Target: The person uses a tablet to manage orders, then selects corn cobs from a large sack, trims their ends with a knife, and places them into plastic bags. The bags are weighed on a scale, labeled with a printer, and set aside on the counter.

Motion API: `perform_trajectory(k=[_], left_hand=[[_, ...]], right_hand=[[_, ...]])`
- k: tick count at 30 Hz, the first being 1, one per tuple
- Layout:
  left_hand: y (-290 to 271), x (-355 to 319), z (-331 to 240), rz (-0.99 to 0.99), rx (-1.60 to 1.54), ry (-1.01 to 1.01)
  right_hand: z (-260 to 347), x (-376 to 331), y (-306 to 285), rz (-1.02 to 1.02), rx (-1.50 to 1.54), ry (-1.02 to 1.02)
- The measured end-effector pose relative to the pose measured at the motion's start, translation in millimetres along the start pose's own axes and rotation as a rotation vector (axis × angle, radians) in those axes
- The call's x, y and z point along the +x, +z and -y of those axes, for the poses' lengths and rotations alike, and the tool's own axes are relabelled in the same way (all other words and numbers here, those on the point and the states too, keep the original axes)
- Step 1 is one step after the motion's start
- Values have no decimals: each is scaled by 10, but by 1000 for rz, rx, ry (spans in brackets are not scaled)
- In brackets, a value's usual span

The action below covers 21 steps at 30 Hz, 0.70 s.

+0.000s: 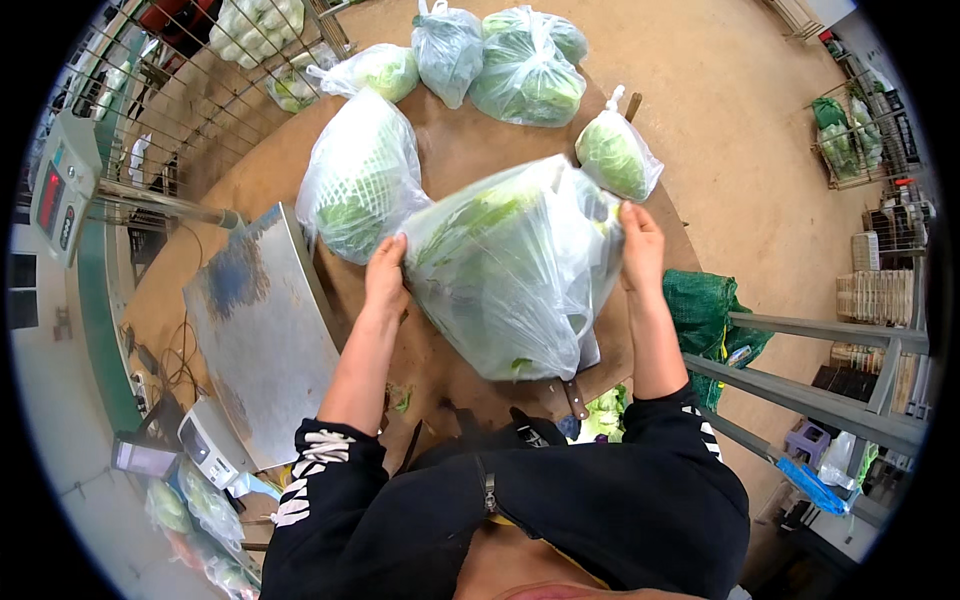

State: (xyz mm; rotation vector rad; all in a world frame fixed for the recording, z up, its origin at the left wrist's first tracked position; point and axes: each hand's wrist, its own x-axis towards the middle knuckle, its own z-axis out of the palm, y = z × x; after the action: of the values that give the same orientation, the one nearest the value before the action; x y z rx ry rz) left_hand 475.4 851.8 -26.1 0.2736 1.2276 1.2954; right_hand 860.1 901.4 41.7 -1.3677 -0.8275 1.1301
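A large clear plastic bag of leafy green vegetables (490, 275) hangs tilted between my two hands above a round brown table (440, 150). My left hand (385, 275) pinches its left side. On the other side, my right hand (642, 245) is closed on the bag's right edge, near a handle loop. Just beyond my left hand lies another bag (362, 180), with a green vegetable in white netting. A smaller knotted bag of greens (617, 155) rests near my right hand. Below the held bag a knife's brown handle (574, 399) shows; the bag covers part of its blade.
More bagged greens (530, 80) line the table's far edge. At left stand a metal scale platform (265, 340), its display (65, 195) on a post, and a small white machine (208, 440). A green mesh sack (700, 305) and metal bars (800, 385) are at right.
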Motion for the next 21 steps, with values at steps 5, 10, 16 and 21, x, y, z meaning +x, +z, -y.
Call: perform_trajectory(k=[5, 10, 16, 21], left_hand=[[259, -696, -809, 146, 52, 398], [57, -648, -700, 169, 557, 587], [-475, -280, -159, -42, 459, 500], [-172, -737, -519, -35, 466, 648]], right_hand=[[917, -117, -112, 254, 281, -194], [425, 177, -365, 196, 112, -257], [-86, 28, 8, 109, -124, -248], [673, 9, 356, -31, 36, -403]])
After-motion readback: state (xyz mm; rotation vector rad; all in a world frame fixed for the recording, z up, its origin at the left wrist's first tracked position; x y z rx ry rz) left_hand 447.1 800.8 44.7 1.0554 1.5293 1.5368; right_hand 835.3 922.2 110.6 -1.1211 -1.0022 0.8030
